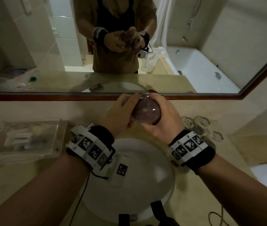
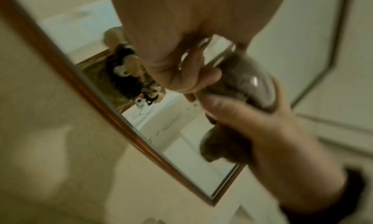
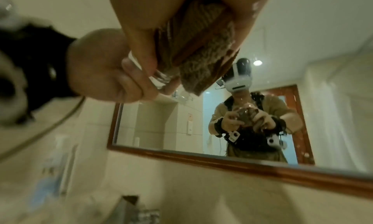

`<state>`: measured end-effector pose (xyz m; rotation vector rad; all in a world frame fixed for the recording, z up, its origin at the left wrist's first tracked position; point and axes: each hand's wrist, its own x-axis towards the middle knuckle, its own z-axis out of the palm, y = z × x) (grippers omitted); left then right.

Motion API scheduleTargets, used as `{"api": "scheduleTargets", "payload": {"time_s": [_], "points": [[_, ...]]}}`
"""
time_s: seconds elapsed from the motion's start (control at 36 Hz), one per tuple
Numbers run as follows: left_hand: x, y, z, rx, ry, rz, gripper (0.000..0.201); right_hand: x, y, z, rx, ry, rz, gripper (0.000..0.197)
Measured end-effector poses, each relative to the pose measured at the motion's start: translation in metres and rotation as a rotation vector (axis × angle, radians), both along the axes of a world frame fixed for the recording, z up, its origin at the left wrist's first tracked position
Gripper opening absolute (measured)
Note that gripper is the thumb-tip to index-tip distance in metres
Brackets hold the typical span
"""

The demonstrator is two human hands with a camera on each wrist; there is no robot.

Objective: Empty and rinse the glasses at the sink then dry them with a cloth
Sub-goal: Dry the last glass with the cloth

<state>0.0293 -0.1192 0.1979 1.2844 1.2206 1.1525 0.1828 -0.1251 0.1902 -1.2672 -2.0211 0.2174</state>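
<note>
Above the white sink (image 1: 147, 176) both hands hold one clear glass (image 1: 145, 111) lying sideways, its base toward me. A brown cloth (image 3: 197, 56) is stuffed inside it, and an end of the cloth (image 2: 218, 146) hangs below my right palm. My left hand (image 1: 128, 105) curls round the mouth end, with its fingers (image 3: 137, 79) pinching the rim. My right hand (image 1: 162, 118) wraps the body and base of the glass (image 2: 248, 79), thumb on the near side.
Several more clear glasses (image 1: 199, 126) stand on the counter right of the sink. A clear plastic tray (image 1: 30, 141) with small items sits on the left. The wood-framed mirror (image 1: 178, 54) runs just behind the hands. A loose cable (image 1: 219, 216) lies at the front right.
</note>
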Motion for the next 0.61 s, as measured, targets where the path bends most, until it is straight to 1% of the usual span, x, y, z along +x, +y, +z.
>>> {"api": "scheduleTargets", "payload": {"time_s": [0.03, 0.08, 0.11, 0.14, 0.19, 0.22, 0.25, 0.31, 0.33, 0.36, 0.42, 0.44, 0.47, 0.5, 0.53, 0.58, 0.61], "points": [[0.001, -0.001, -0.002, 0.059, 0.036, 0.015, 0.020, 0.000, -0.002, 0.001, -0.067, 0.065, 0.017, 0.078], [0.001, -0.002, -0.007, 0.163, 0.122, 0.065, 0.011, 0.000, -0.002, 0.003, -0.277, 0.269, 0.091, 0.081], [0.000, -0.002, -0.010, 0.213, 0.186, 0.082, 0.015, 0.000, 0.000, 0.001, -0.370, 0.373, 0.132, 0.082], [-0.001, -0.003, -0.014, 0.271, 0.261, 0.077, 0.024, 0.002, 0.002, -0.002, -0.431, 0.449, 0.143, 0.085], [-0.003, -0.006, -0.019, 0.395, 0.370, 0.058, 0.044, 0.003, 0.003, -0.004, -0.466, 0.491, 0.145, 0.090], [-0.004, -0.006, -0.021, 0.434, 0.380, 0.054, 0.049, 0.004, 0.003, -0.004, -0.468, 0.487, 0.145, 0.091], [-0.006, -0.007, -0.021, 0.453, 0.364, 0.051, 0.047, 0.003, 0.002, -0.002, -0.470, 0.486, 0.140, 0.090], [-0.006, -0.007, -0.018, 0.406, 0.273, 0.030, 0.036, 0.001, -0.001, 0.001, -0.394, 0.443, 0.126, 0.085], [-0.005, -0.007, -0.014, 0.322, 0.201, 0.016, 0.030, 0.002, -0.001, 0.001, -0.303, 0.369, 0.110, 0.082], [-0.003, -0.007, -0.008, 0.187, 0.104, 0.003, 0.026, 0.001, 0.000, 0.001, -0.198, 0.260, 0.089, 0.079], [0.000, -0.006, 0.000, -0.063, -0.081, 0.005, 0.032, 0.000, 0.001, 0.001, -0.011, 0.033, 0.049, 0.074], [0.002, -0.005, 0.003, -0.109, -0.099, 0.019, 0.036, 0.000, 0.002, 0.000, 0.036, -0.014, 0.043, 0.074], [0.004, -0.005, 0.006, -0.098, -0.078, 0.034, 0.040, 0.001, 0.002, -0.001, 0.038, -0.003, 0.045, 0.074], [0.005, -0.006, 0.005, -0.044, -0.033, 0.049, 0.040, 0.000, 0.002, 0.001, -0.008, 0.043, 0.053, 0.076], [0.004, -0.007, 0.004, 0.032, 0.011, 0.059, 0.035, 0.000, 0.002, 0.002, -0.100, 0.121, 0.069, 0.078], [0.001, -0.007, -0.005, 0.218, 0.129, 0.073, 0.017, 0.000, 0.003, 0.004, -0.370, 0.332, 0.122, 0.083], [-0.002, -0.006, -0.010, 0.281, 0.190, 0.064, 0.017, 0.002, 0.004, 0.003, -0.480, 0.425, 0.146, 0.084]]}}
